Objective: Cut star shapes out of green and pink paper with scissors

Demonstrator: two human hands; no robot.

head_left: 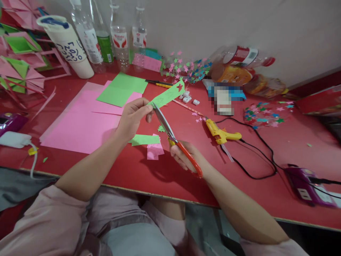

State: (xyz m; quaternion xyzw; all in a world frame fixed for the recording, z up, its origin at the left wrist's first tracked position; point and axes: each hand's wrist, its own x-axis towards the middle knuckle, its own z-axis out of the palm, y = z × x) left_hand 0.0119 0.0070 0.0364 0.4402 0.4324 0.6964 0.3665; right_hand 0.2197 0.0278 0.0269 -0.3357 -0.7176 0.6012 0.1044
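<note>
Pink sheets (77, 124) flat on desk (128, 169), left. Left hand (133, 116): fingers pinched on near end of green strip (167, 95), held above desk. Scissors (164, 121): tips at strip, close to fingertips. Advise short snips, strip turned into blades, fingertips well clear. Right hand (195, 153): fingers wrapped round handles. Glue gun (220, 134) farther right.

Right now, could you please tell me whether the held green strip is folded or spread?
Spread, where visible: the green strip extends as one band from the left hand, which covers its near end.
</note>
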